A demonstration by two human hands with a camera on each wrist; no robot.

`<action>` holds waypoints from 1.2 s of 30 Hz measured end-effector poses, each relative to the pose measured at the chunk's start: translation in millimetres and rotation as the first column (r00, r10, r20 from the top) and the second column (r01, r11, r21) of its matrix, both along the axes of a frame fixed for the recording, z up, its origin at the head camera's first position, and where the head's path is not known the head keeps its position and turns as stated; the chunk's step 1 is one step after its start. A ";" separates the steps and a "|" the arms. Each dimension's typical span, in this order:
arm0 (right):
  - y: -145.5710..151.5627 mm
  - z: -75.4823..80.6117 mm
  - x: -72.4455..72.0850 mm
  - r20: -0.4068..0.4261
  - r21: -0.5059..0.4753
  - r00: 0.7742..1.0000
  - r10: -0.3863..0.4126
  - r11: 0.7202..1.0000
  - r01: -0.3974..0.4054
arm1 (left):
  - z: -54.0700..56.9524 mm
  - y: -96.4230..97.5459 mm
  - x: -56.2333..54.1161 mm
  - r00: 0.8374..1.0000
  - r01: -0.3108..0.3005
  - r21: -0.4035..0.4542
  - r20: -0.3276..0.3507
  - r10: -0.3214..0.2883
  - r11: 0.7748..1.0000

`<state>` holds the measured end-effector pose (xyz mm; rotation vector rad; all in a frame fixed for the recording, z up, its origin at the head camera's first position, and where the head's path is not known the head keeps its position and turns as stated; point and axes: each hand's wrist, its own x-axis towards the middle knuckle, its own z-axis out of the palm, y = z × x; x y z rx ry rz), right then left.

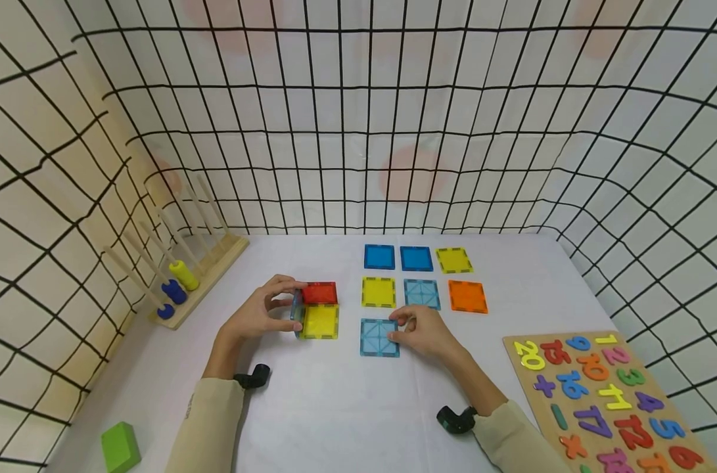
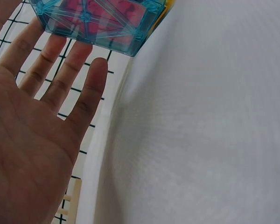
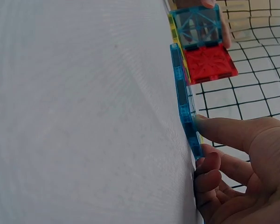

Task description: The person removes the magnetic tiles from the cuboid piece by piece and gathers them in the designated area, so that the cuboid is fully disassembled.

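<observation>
In the head view, a yellow magnetic tile lies flat, with a red tile standing along its back edge. A light blue tile stands upright along its left edge. My left hand holds that standing tile between thumb and fingers; in the left wrist view the fingertips reach behind the clear blue tile. To the right, my right hand pinches the right edge of another light blue tile on the table, thumb on top. The right wrist view shows this tile edge-on.
Several flat tiles lie behind, including dark blue, yellow and orange ones. A wooden peg stand is at the left, a green block front left, a number puzzle board front right. Black grid netting surrounds the table.
</observation>
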<state>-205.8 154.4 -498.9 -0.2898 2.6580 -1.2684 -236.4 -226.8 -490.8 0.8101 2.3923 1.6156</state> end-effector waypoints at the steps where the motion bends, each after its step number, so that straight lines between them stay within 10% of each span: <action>1: 0.0 -0.1 0.3 -0.001 0.002 1.000 0.003 1.000 -0.003 | -0.1 0.0 0.3 1.000 -0.001 -0.001 0.002 0.001 1.000; 18: -0.8 9.3 -5.1 -0.046 -0.073 0.998 -0.042 0.997 0.039 | -2.6 -0.6 0.0 1.000 -0.011 0.015 0.019 0.011 1.000; 36: -46.1 25.6 -31.5 -0.141 -0.133 0.988 0.068 0.987 -0.087 | -1.8 0.0 -0.7 1.000 -0.004 0.030 0.016 0.004 1.000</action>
